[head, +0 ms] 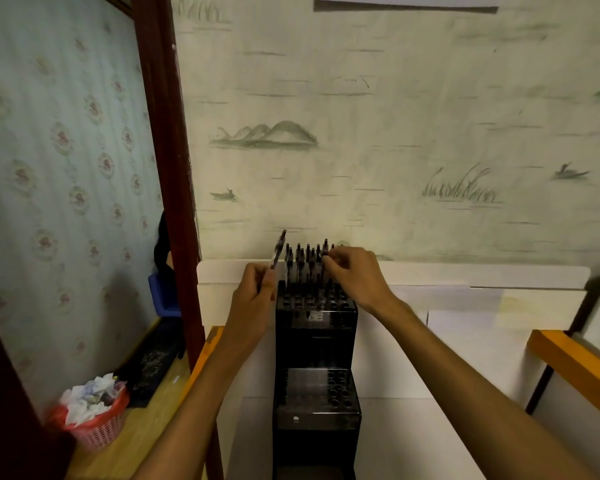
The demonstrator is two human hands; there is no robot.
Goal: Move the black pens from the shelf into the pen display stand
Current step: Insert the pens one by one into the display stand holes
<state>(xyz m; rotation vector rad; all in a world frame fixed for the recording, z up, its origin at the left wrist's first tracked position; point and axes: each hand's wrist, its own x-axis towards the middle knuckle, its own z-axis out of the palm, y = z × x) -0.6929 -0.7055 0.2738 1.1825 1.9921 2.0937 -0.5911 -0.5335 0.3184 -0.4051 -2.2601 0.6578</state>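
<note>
A black tiered pen display stand [315,344] stands on a white surface against the wall. Several black pens [303,263] stand upright in the holes of its top tier; the holes nearer me and those of the lower tier are empty. My left hand [255,289] grips a black pen [278,249] just left of the top tier, its upper end tilted up and to the right. My right hand [355,271] is at the right end of the back row, its fingers curled around the top of a standing pen [325,249]. The shelf is out of sight.
A white ledge [465,271] runs along the papered wall behind the stand. A dark red wooden post [168,168] rises at the left. On the wooden floor lower left sit a red basket of crumpled paper [92,415] and a blue stool [165,296]. An orange-edged board [575,365] lies at the right.
</note>
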